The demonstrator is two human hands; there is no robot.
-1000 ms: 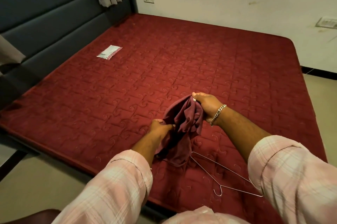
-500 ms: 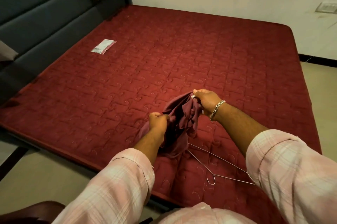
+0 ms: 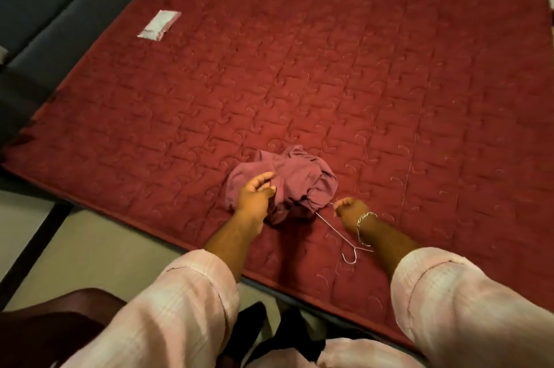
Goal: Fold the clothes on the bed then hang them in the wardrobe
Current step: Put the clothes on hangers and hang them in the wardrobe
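A crumpled maroon garment (image 3: 287, 178) lies on the red quilted mattress (image 3: 329, 82) near its front edge. My left hand (image 3: 254, 198) rests on the garment's left side, fingers curled into the cloth. A thin wire hanger (image 3: 335, 229) lies partly under the garment, its hook (image 3: 350, 258) pointing toward me. My right hand (image 3: 349, 208), with a chain bracelet on the wrist, sits just right of the garment. Its curled fingers pinch the hanger's wire where it comes out of the cloth.
A small white plastic packet (image 3: 159, 28) lies on the far left of the mattress. The dark padded headboard (image 3: 45, 7) runs along the left. Pale floor (image 3: 90, 247) shows beside the bed, with a brown chair (image 3: 60, 325) at the lower left.
The garment, held up between both hands before, now lies bunched on the mattress over the hanger. My right hand let go of the cloth and dropped to the hanger wire. The camera tilted down.
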